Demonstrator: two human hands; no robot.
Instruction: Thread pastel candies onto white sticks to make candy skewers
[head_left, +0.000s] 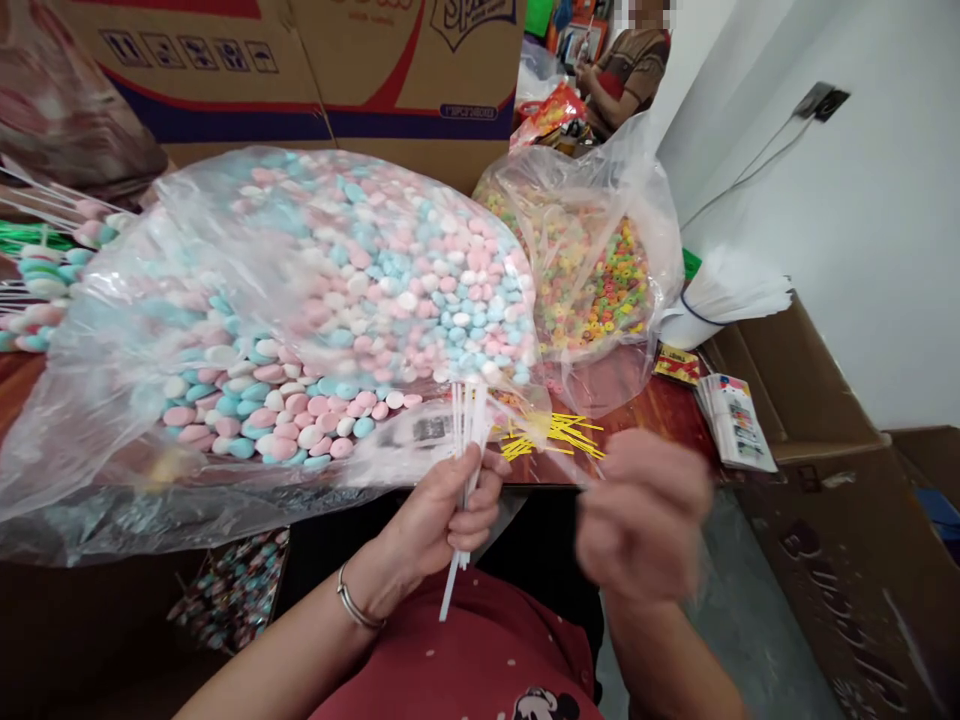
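Observation:
My left hand (pixel 454 510) is closed around a bundle of thin white sticks (pixel 469 425), held upright, with one end poking out lower below the fist. To the right, my right hand (pixel 645 520) is blurred by motion, its fingers curled in. A thin, pale, smeared stick (pixel 559 448) runs from near the bundle's top to these fingertips. Beyond the left hand lies a large clear bag (pixel 247 250) of pink, blue and white candies (pixel 300 415), spilling at its mouth. Yellow twist ties (pixel 559 435) lie between the hands on the table.
A second clear bag (pixel 600 280) holds colourful ring candies. White sticks fill a container (pixel 686 322) at right, near a stack of printed cards (pixel 739 425). Cardboard boxes (pixel 405 110) stand behind and at right. Candy skewers (pixel 45 275) lie far left. Another person (pixel 630 75) sits behind.

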